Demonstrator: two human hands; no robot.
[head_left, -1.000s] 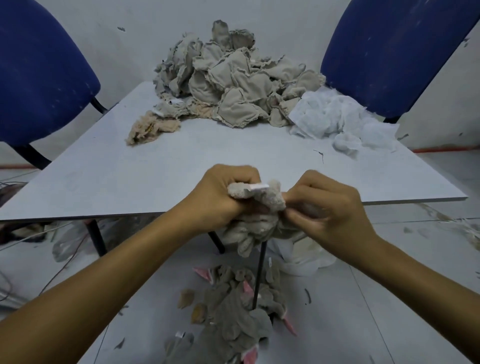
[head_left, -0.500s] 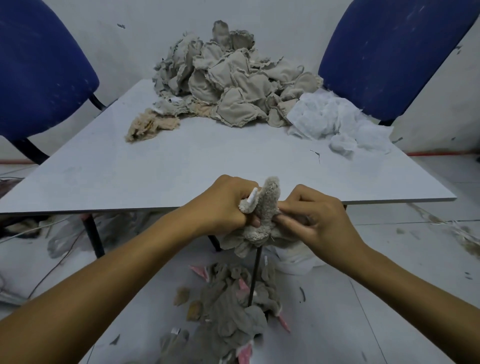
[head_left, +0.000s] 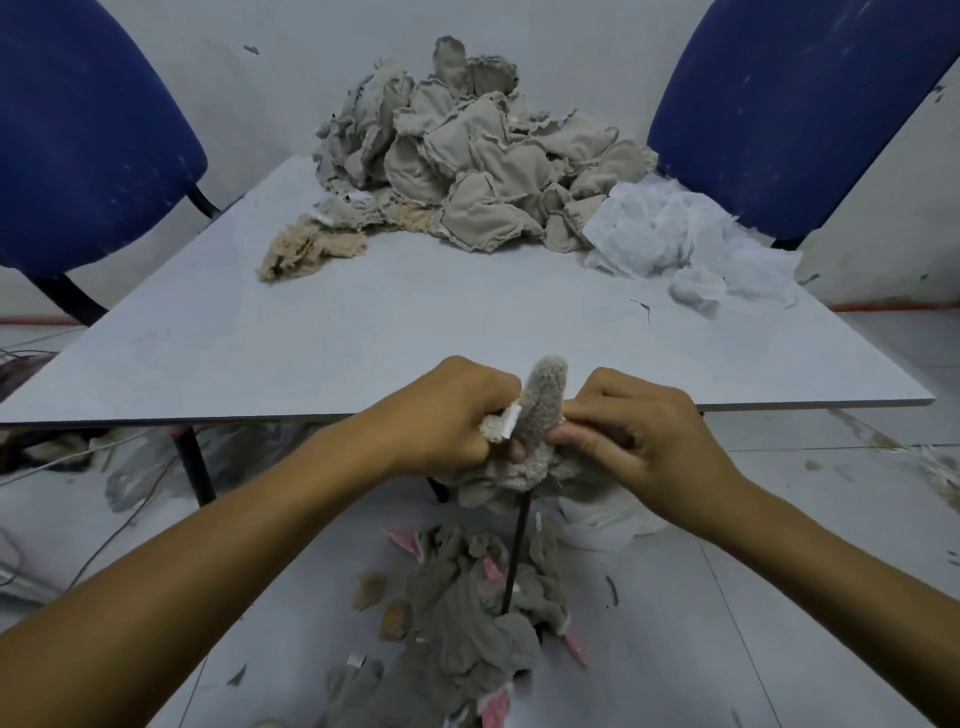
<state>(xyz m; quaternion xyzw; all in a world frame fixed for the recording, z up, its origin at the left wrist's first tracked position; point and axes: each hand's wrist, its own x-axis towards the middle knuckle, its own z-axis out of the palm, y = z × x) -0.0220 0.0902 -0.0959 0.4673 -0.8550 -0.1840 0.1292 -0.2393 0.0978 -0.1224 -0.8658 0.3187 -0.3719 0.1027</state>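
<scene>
Both hands are working on one grey plush piece, held in the air just off the middle of the near edge of the desk, above the floor. The left hand is curled tight round the bunched fabric beside a small white tag. The right hand pinches the other side of the cloth between thumb and bent fingers. Between them a fuzzy, rounded limb of the piece stands upright, and a thin black rod rises from the floor into the fabric from below. This looks like the turning step: the piece is being worked over the rod tip so a limb pops out fur side out, and this limb seems nearly through. The next move probably calls for drawing the loose skirt of fabric further down the rod with both hands, evenly, so the tip stays inside the limb and does not poke through a seam. After that the piece would be lifted off. A heap of finished-looking grey pieces lies on the floor around the rod's foot. At the far edge of the desk sits a big pile of pale cloth pieces, with white netting toward the far right corner.
</scene>
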